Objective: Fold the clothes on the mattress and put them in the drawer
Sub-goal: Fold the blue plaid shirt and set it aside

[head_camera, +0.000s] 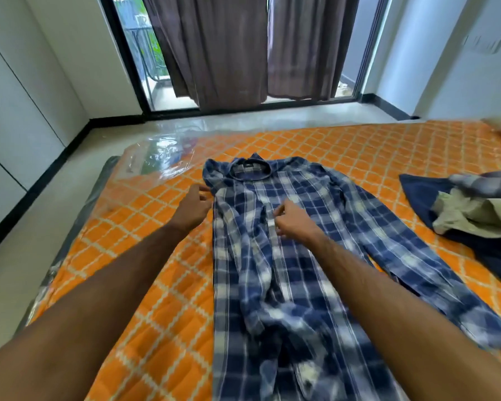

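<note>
A blue-and-white plaid shirt (287, 256) lies spread lengthwise on the orange quilted mattress (162, 285), collar toward 12 o'clock, 1 sleeve folded in over its middle and the other trailing toward 4 o'clock. The left hand (193, 208) reaches to the shirt's shoulder at about 10 o'clock of the garment, its fingers loosely curled at the cloth's edge; whether they actually pinch it cannot be told. The right hand (292, 219) rests on the chest of the shirt with its fingers bent, seemingly nipping a bit of fabric. At 3 o'clock a heap of unfolded clothes (475, 209) sits well apart from the shirt. Brown curtains (237, 47) hang at 12 o'clock.
</note>
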The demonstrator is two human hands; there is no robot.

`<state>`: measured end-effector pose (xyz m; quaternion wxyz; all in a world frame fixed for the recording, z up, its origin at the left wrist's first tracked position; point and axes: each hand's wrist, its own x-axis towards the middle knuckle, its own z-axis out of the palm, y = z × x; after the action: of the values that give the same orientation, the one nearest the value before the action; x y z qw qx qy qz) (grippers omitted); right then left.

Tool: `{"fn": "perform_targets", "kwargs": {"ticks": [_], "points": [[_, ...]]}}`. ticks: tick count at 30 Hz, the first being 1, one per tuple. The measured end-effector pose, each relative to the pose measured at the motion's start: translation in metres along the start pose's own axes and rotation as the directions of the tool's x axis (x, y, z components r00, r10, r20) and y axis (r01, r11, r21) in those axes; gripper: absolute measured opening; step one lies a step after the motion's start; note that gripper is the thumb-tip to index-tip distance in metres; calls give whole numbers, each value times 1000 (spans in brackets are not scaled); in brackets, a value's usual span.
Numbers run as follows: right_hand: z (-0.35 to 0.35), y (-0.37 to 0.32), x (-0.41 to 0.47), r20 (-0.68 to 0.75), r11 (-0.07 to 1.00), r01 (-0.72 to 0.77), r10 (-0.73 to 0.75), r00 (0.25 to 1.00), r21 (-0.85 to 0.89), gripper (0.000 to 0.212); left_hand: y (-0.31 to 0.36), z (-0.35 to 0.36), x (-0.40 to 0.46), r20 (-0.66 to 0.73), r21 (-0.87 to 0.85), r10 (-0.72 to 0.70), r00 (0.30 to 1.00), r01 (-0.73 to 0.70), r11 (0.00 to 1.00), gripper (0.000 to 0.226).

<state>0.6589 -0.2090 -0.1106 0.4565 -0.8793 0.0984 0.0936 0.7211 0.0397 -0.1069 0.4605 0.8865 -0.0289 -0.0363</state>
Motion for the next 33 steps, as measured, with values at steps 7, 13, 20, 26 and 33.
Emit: {"fn": "perform_targets", "kwargs": {"ticks": [7,13,20,26,33], "points": [[6,-9,115,89,958,255,-245,965,-132,51,-50,6,112,12,535,335,942,-289,794,60],[21,-18,180,120,812,416,-404,907,-410,39,-68,5,155,-78,288,470,879,-432,855,56],[-3,-40,229,242,526,498,-481,843,-689,69,-73,6,166,-107,139,547,830,-532,835,38],[-25,-73,259,-97,717,352,-503,859,-601,87,-73,11,165,-94,-1,518,850,-520,854,37],[-26,-34,266,-243,893,98,-223,944,-440,57,-69,9,174,-117,-424,194,974,-225,877,42]]}}
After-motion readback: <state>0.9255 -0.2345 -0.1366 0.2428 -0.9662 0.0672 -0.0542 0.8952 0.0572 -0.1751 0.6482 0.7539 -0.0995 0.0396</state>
